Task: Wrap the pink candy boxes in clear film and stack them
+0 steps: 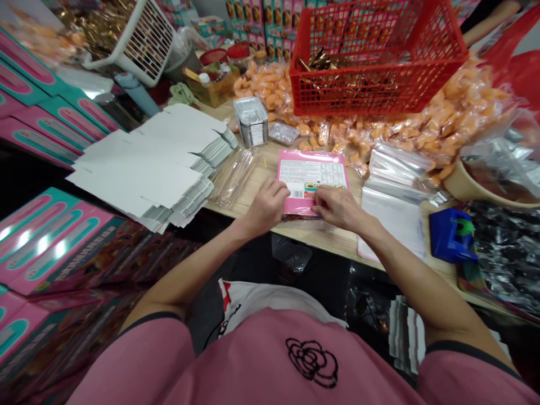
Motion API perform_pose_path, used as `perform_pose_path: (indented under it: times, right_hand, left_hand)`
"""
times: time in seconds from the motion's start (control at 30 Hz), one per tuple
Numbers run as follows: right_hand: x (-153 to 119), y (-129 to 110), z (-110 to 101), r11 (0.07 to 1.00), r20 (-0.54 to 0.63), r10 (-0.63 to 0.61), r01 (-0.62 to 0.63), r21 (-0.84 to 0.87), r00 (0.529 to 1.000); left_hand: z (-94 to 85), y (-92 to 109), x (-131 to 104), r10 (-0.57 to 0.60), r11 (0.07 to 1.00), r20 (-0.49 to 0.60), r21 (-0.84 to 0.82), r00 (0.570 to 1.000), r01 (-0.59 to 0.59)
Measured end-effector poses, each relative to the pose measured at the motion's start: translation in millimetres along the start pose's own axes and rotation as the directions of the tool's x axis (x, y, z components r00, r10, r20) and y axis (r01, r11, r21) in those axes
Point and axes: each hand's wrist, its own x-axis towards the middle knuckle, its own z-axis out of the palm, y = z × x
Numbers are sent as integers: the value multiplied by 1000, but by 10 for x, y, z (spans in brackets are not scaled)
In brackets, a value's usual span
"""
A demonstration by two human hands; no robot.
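A pink cardboard box (312,169) with a white printed label and barcode lies at the front of the wooden table, right before me. My left hand (269,205) grips its near left corner, fingers curled over the edge. At the near right part, my right hand (338,207) is closed with bent fingers pressed on the box; its thumb is at the front edge. The undersides of both hands are hidden. Left of the box lie clear plastic sleeves (236,177). To its right rests a pile of clear plastic bags (388,208).
A stack of flat white cartons (143,160) lies left, with foil trays (252,121) behind. A red basket (337,93) stands among orange wrapped packets (451,132). A blue tape dispenser (449,235) sits right. Printed boxes (63,242) are piled left. Another person's arm (491,21) shows top right.
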Motion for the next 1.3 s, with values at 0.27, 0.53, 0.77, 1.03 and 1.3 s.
perform_pose_path:
  times: [0.27,0.53,0.77,1.03,1.3]
  right_hand:
    - [2,47,-163,991,-80,24,-13,130,996]
    - [-860,419,-213,814,-411,382,-91,574,827]
    - [-848,367,205,737,-364,456,-116,665,812]
    - [-704,323,222,738,-425,485,-97,668,764]
    - [-657,245,317,820,-564,500,-149,553,658]
  left_hand:
    - [264,543,-250,249,928,171,240,953,-286]
    - [278,506,-234,269,903,178,294,947,-312]
    - [281,536,-209,294,877,149,350,944,-329]
    - [290,524,-222,287,873,163,362,944,-328]
    - [273,537,-200,275,877,191,351,942,-327]
